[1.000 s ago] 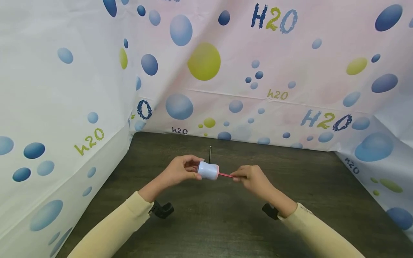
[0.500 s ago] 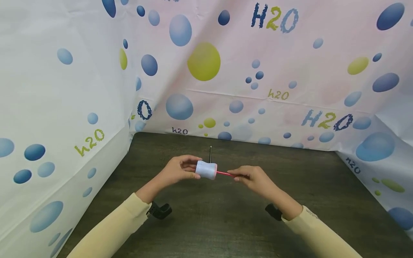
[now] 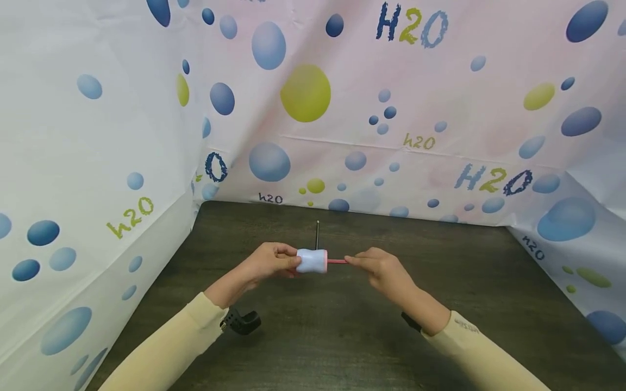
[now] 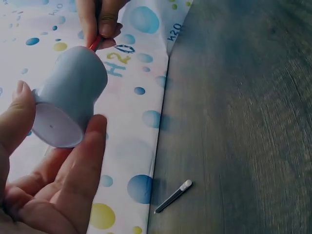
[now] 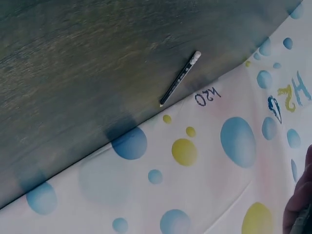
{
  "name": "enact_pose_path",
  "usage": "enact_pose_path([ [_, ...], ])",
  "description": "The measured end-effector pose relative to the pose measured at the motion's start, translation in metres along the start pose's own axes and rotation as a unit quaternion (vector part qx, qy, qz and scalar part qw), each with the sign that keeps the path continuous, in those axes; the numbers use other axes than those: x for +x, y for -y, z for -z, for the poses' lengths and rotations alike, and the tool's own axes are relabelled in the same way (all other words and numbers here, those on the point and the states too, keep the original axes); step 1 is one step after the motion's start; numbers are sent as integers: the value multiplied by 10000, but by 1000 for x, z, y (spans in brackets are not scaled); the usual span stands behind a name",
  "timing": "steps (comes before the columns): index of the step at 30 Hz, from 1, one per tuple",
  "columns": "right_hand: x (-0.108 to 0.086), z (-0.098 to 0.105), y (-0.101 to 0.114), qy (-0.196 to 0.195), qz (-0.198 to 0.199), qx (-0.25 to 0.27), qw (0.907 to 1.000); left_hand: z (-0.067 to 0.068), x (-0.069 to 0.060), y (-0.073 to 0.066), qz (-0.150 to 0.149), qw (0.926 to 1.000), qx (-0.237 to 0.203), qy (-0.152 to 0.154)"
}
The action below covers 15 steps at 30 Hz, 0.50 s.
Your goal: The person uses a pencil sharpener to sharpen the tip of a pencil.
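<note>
In the head view my left hand (image 3: pixel 270 262) holds a light blue, waisted pencil sharpener (image 3: pixel 311 261) by its left end, between thumb and fingers. A pink rim faces right, and a thin red pencil (image 3: pixel 336 261) runs straight into it. My right hand (image 3: pixel 386 271) pinches the pencil's outer end. The left wrist view shows the sharpener (image 4: pixel 75 92) with its pale flat end toward the camera, the left fingers (image 4: pixel 83 170) beneath it. Beyond it the right fingers grip the red pencil. The pencil's tip is hidden inside the sharpener.
A dark pencil (image 3: pixel 318 234) with a white end lies on the dark wooden table (image 3: pixel 323 336) beyond the hands. White sheeting (image 3: pixel 342 136) printed with bubbles rises at the back and both sides. Both wrists wear black straps.
The sharpener has turned from slightly tilted to nearly level, and the left thumb has shifted onto its near side. The right hand has changed its hold, its fingers straighter along the pencil.
</note>
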State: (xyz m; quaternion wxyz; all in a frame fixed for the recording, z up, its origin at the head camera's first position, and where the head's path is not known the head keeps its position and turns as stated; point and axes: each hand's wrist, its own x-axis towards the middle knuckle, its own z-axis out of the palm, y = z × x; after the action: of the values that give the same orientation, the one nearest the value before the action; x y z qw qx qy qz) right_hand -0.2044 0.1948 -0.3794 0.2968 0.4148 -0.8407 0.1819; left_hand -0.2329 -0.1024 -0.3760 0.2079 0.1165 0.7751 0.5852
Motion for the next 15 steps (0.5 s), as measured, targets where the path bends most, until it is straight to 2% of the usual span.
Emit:
enact_pose_path([
  [2,1,1,2,243,-202,-33,9995,0,-1,1,-138,9997,113,-150],
  [4,3,2,4,531,-436,29,9976,-1,-2,2,-437,9980,387,-233],
  [6,4,3,3,843,-664,237,9939,-1,-3,4,-803,9942,667,-240],
  [8,6,4,1,1201,-979,635,9859,-1,-4,6,-1112,9892,916,-257],
  [10,8,5,-2,1616,-1443,1238,9684,-2,-6,8,-1349,9847,1074,-244],
  [11,10,6,-4,1819,-1666,1513,9572,-3,-7,8,-1370,9837,1130,-273],
  [13,11,6,-8,2190,-2155,2053,9292,-4,-7,9,-1473,9796,1330,-328],
  [15,12,7,-12,2489,-2609,2610,8955,-5,-7,10,-1617,9736,1565,-381],
])
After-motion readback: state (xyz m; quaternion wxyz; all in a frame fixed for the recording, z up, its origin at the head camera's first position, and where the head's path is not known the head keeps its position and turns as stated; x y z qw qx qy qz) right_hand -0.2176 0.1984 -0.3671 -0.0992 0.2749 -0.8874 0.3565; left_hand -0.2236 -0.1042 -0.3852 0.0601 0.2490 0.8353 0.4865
